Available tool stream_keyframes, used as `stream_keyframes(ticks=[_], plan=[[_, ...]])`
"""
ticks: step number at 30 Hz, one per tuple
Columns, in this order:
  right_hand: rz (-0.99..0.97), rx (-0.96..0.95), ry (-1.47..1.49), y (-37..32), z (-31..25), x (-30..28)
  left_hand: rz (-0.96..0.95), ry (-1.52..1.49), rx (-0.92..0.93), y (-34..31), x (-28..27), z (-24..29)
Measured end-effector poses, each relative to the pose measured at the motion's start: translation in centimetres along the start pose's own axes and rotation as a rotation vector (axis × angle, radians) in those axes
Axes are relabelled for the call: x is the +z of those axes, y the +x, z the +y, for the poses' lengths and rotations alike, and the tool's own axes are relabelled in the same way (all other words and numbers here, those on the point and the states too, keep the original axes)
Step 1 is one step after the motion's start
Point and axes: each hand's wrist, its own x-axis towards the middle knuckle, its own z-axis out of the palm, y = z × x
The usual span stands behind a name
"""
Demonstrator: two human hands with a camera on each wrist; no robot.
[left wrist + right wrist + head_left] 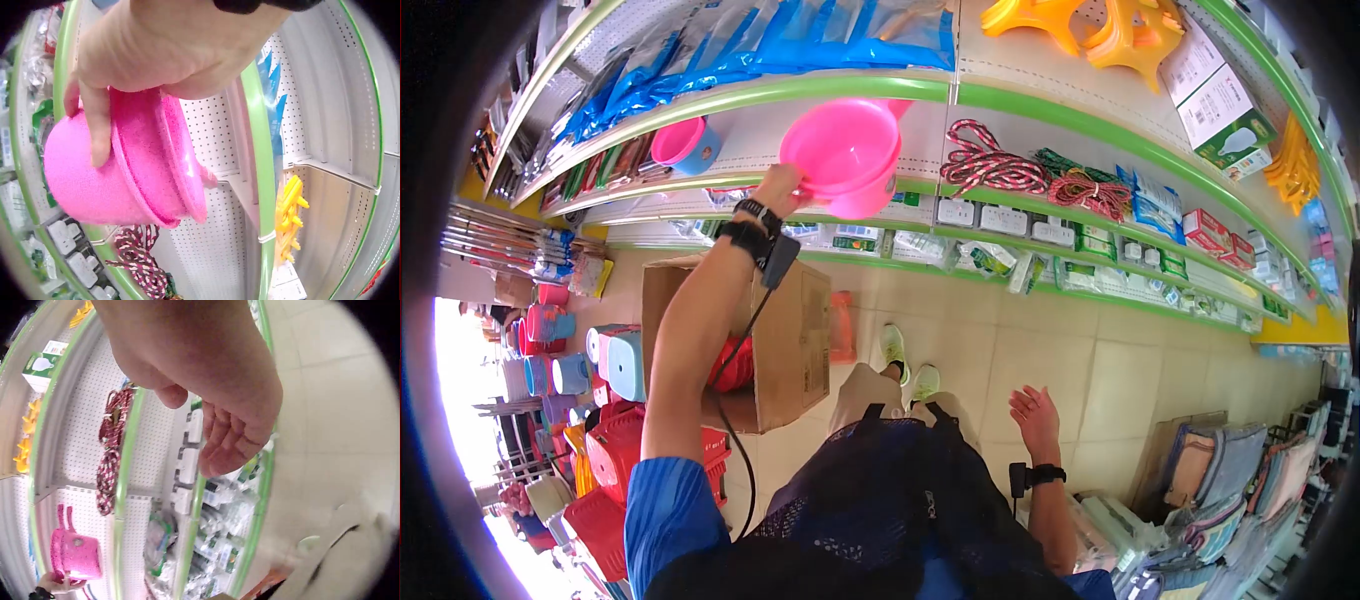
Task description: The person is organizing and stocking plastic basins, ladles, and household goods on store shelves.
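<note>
My left hand [780, 190] grips a stack of nested pink water dippers [845, 145] by the rim at the shelf front. In the left wrist view, two rims show on the dippers [94, 175], and the fingers lie along the outer wall. Two handles stick out from the stack [76, 556] in the right wrist view, side by side. Low beside my body, my right hand [1036, 415] hangs with fingers loosely curled and nothing in it. Seen from its own wrist, that hand [219, 394] overlaps the lower shelves.
A pink and blue cup [690, 145] sits left on the same shelf, coiled ropes [995, 160] to the right. Blue packages [770, 40] and yellow plastic pieces [1135, 40] are above. An open cardboard box [800, 330] stands on the floor near my left arm.
</note>
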Motion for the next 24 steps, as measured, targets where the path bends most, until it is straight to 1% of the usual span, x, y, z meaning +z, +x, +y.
stream_keyframes(ticks=[1, 2, 4, 5, 7, 8, 10, 11, 13, 15, 16, 18, 19, 21, 24], plan=[[0.054, -0.005, 0.026, 0.1, 0.6, -1.4, 0.235, -0.447, -0.286, -0.2, 2.4, 2.7], [0.065, -0.011, 0.031, -0.1, 1.2, -2.3, 0.222, -0.448, -0.288, 1.8, 2.8, 1.6], [0.232, -0.017, 0.01, -0.1, 2.2, -4.0, 0.064, -0.299, -0.043, 6.5, 3.7, -0.5], [0.219, -0.014, 0.069, 0.0, 2.7, -5.1, 0.055, -0.308, -0.043, 6.9, 4.6, 0.4], [0.262, -0.004, 0.051, 0.2, 4.2, -7.2, 0.056, 1.214, 0.302, 7.1, 6.7, 2.7], [0.293, 0.012, 0.037, 0.3, 5.1, -8.2, 0.045, 1.201, 0.304, 8.2, 7.3, 1.8], [0.315, -0.012, 0.033, -0.2, 6.5, -9.4, 0.239, 1.082, 0.375, 11.5, 8.7, -0.8], [0.344, 0.017, 0.042, -0.5, 6.9, -9.4, 0.231, 1.07, 0.373, 12.6, 9.3, -1.4], [0.365, 0.042, 0.069, -1.3, 7.7, -8.9, 0.167, 0.974, 0.081, 14.6, 10.5, -2.8], [0.417, 0.05, 0.089, -2.2, 8.2, -7.3, 0.123, 0.925, -0.071, 16.4, 11.7, -4.9], [0.455, 0.055, 0.112, -2.4, 8.4, -7.1, 0.244, 0.513, -0.142, 17.2, 12.3, -5.9], [0.447, 0.082, 0.097, -2.2, 8.9, -7.0, 0.357, 0.102, -0.206, 18.1, 13.5, -6.6], [0.428, 0.099, 0.093, -1.8, 9.1, -7.1, 0.519, -0.272, -0.215, 16.9, 14.8, -5.0], [0.399, 0.112, 0.088, -0.8, 8.7, -7.0, 0.576, -0.7, -0.261, 13.3, 15.5, -1.2], [0.397, 0.116, 0.057, 1.1, 6.7, -6.7, 0.553, -0.747, -0.231, 12.6, 16.1, -0.6]])
